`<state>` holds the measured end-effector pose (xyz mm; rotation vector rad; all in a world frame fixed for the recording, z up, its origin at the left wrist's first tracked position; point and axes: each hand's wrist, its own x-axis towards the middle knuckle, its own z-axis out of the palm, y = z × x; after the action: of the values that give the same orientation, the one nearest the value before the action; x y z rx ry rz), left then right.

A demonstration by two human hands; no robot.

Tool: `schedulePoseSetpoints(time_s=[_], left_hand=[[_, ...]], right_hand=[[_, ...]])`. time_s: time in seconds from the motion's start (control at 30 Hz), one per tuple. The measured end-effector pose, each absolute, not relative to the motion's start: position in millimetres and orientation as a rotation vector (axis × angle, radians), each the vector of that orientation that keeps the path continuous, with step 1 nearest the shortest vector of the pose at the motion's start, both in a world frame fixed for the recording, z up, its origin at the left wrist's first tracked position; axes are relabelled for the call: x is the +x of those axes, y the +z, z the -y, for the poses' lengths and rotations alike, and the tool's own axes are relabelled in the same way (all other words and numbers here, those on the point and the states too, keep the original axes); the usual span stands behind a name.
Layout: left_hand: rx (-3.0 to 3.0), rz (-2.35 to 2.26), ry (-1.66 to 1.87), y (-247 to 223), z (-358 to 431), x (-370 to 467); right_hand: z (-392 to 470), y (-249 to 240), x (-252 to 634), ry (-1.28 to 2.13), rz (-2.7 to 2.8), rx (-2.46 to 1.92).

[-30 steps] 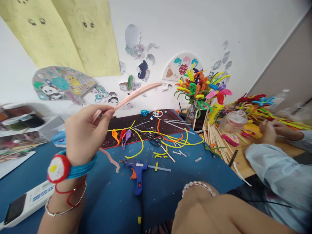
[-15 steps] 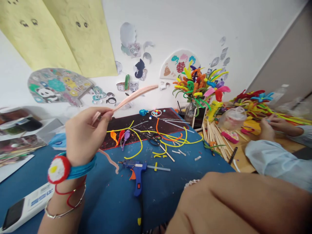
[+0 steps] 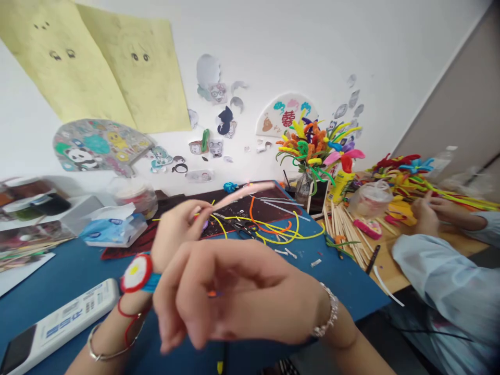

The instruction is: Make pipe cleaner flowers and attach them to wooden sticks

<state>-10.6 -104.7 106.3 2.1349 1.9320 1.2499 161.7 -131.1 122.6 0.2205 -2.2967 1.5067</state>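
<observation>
My left hand (image 3: 177,229) pinches a pale pink pipe cleaner (image 3: 244,191) between thumb and fingertips; its free end points right, blurred. In front and lower, my right hand (image 3: 238,291) hangs over the table with its fingers loosely bent downward and nothing visible in them. Behind it lies the glue gun (image 3: 212,294), almost wholly hidden, with a bit of orange showing through the gap in the hand. Beyond the hands are yellow pipe cleaners (image 3: 281,238), an orange pipe cleaner (image 3: 269,227) and black-handled scissors (image 3: 244,228).
A white box-shaped device (image 3: 74,317) and a tissue pack (image 3: 113,229) lie at left. Colourful pipe-cleaner flowers (image 3: 312,140) stand in a vase near the wall. Wooden sticks (image 3: 344,234) lie at right, beside another person's hands (image 3: 429,213) and pale blue sleeve (image 3: 425,260).
My right hand has swung in from the lower right to the front middle, covering the glue gun. My left hand has moved right and slightly down with the pink pipe cleaner.
</observation>
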Motion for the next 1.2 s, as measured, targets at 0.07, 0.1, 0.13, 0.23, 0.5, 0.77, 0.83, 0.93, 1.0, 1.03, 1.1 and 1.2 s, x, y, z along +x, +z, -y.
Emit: schedulePoseSetpoints(time_s=[0.07,0.1,0.13,0.23,0.5,0.77,0.83,0.93,1.0,1.03,1.1,1.2], left_hand=[[2.054,-1.799,1.141,90,100,-8],[2.013,-1.735,1.151,81,98,-9],[1.989,-1.664,1.17,73,97,-11],[1.791,-1.534,1.263,49,99,-20],[1.361,-1.353,1.011,-6,130,-12],[1.609,-1.451,1.094,-12,137,-16],[1.644,-1.49,1.071,-10,137,-18],[1.735,-1.623,1.007,-11,139,-18],[1.825,-1.761,0.97,-13,140,-17],[1.869,-1.814,0.955,-14,141,-16],[1.923,-1.858,0.937,-15,142,-16],[1.914,-1.809,0.959,-13,142,-16]], right_hand=[[121,127,152,1.456,2.273,0.255],[113,124,149,1.459,2.337,0.314],[102,118,148,1.492,2.45,0.393],[66,76,152,1.732,2.627,0.332],[20,-22,161,1.767,1.773,-0.5],[36,-17,149,1.818,1.585,-0.522],[37,-16,150,1.802,1.594,-0.523],[37,-16,148,1.796,1.566,-0.536],[36,-17,146,1.783,1.511,-0.554],[35,-18,145,1.768,1.48,-0.568],[33,-21,144,1.722,1.418,-0.606],[30,-24,145,1.608,1.38,-0.67]])
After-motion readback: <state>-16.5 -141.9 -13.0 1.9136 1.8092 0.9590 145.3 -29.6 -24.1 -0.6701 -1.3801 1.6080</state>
